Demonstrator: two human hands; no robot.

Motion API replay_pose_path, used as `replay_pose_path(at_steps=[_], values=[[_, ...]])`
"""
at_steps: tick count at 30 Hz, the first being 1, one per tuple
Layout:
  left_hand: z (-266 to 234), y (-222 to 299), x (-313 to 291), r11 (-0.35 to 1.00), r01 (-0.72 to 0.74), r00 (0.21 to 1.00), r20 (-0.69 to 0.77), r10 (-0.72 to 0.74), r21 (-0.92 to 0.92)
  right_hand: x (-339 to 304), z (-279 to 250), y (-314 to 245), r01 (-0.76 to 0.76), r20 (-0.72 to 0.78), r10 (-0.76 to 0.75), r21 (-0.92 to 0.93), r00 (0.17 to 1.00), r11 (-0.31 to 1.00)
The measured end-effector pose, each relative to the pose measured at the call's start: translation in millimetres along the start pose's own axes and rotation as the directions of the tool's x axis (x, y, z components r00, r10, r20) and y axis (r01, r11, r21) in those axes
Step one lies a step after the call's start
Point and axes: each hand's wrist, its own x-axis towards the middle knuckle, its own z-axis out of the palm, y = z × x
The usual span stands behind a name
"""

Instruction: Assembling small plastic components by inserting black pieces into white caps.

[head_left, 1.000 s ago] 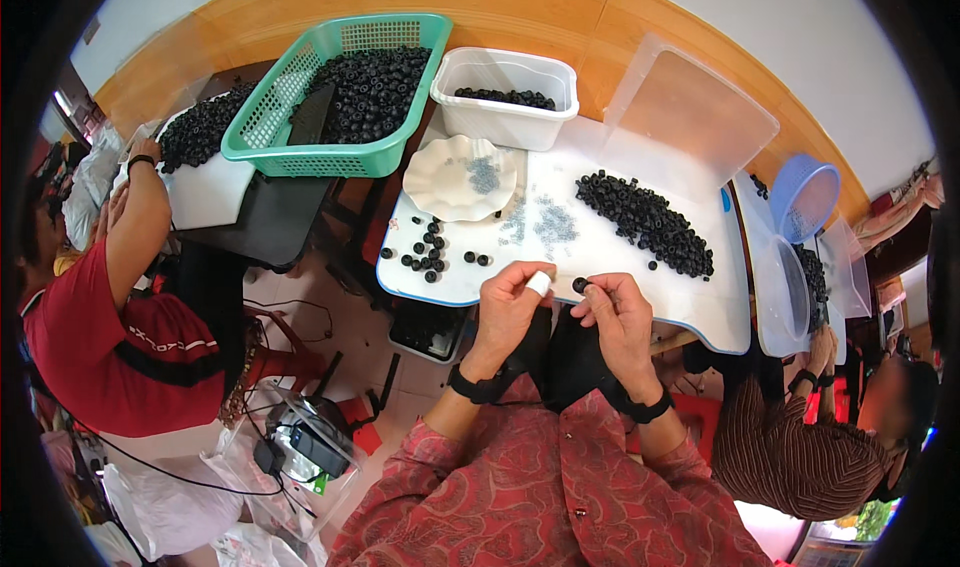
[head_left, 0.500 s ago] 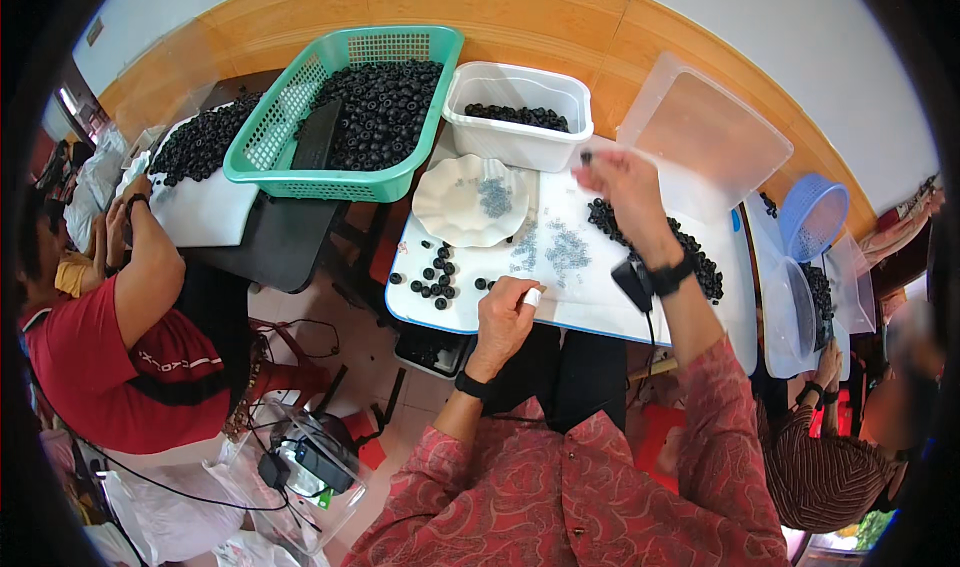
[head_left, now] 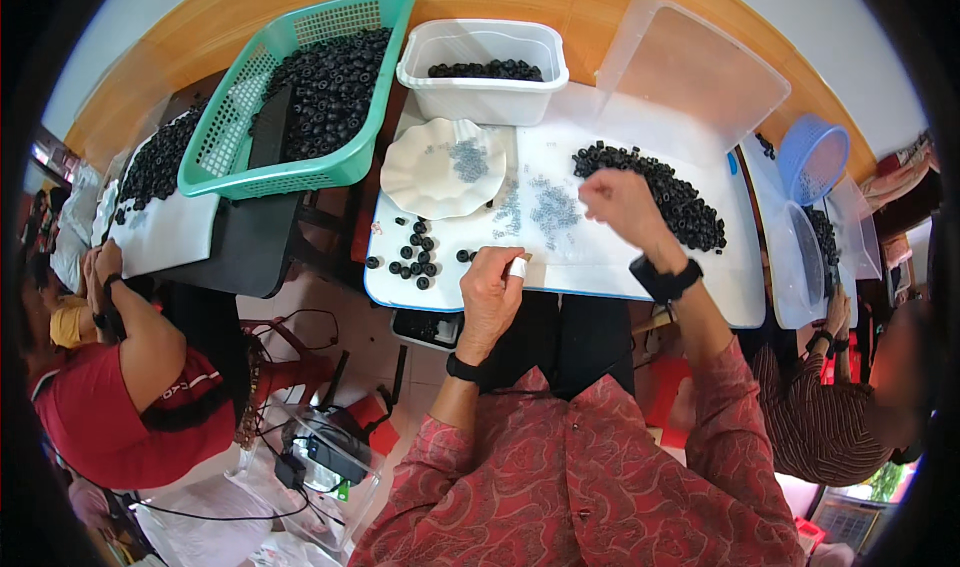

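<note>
My left hand (head_left: pixel 488 295) is closed at the front edge of the white board (head_left: pixel 600 273), with a white wrap around its thumb. What its fingers pinch, if anything, is hidden. My right hand (head_left: pixel 628 209) hovers between the scattered small clear pieces (head_left: pixel 553 207) and the pile of black ring-like parts (head_left: pixel 690 207). Its fingers are curled together, and no part shows at the tips. A few loose black parts (head_left: pixel 416 255) lie left of my left hand. Behind them, a scalloped cream plate (head_left: pixel 415 182) carries more clear pieces.
A white tub (head_left: pixel 480 99) with black parts stands at the back, beside a green basket (head_left: pixel 330 172) heaped with them. A clear plastic bin (head_left: pixel 700 62) leans at the back right. Co-workers sit at both sides; a blue basket (head_left: pixel 815 157) is at the right.
My right hand has come down and nearer from beside the white tub; the black part at its fingertips is no longer seen. The left hand stays closed at the edge. The view has shifted.
</note>
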Motion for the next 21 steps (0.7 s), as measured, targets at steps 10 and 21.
replay_pose_path(at_steps=[10,21], values=[[2.0,6.5,-1.7,1.0,0.009,1.0,0.013,-0.009,0.011,-62.5,63.1,30.0,-0.024,-0.302,-0.024,-0.154,0.953,0.988],[3.7,10.2,0.3,0.997,0.011,1.0,0.01,-0.012,0.077,-80.8,61.5,32.3,0.067,-0.511,-0.192,-0.253,0.838,0.965]])
